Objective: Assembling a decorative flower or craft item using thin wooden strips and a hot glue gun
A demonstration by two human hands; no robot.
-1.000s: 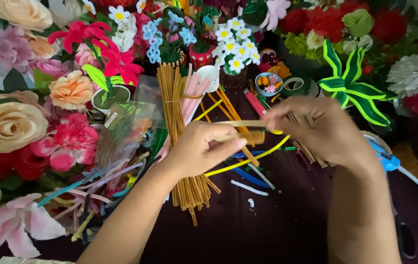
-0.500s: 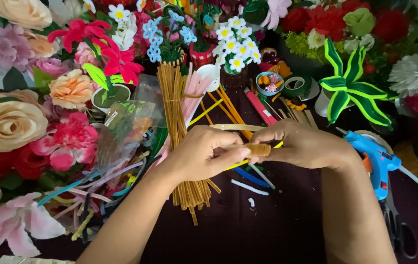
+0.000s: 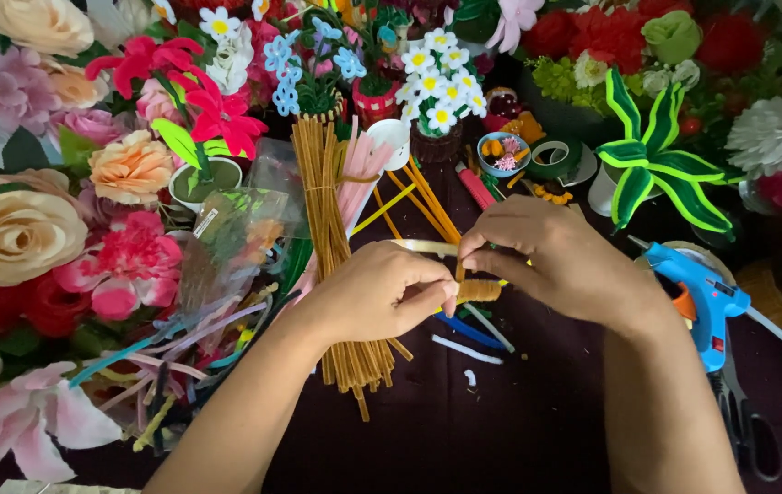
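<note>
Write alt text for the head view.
Two hands, left and right, pinch a small brown pipe-cleaner coil over a dark table. A brown pipe-cleaner bundle lies to the left, a blue glue gun to the right, with artificial flowers all around.

Dark maroon tabletop with craft supplies.
On it lie a bundle of brown pipe cleaners, a blue glue gun, black-handled scissors, loose coloured pipe cleaners and artificial flowers.
</note>
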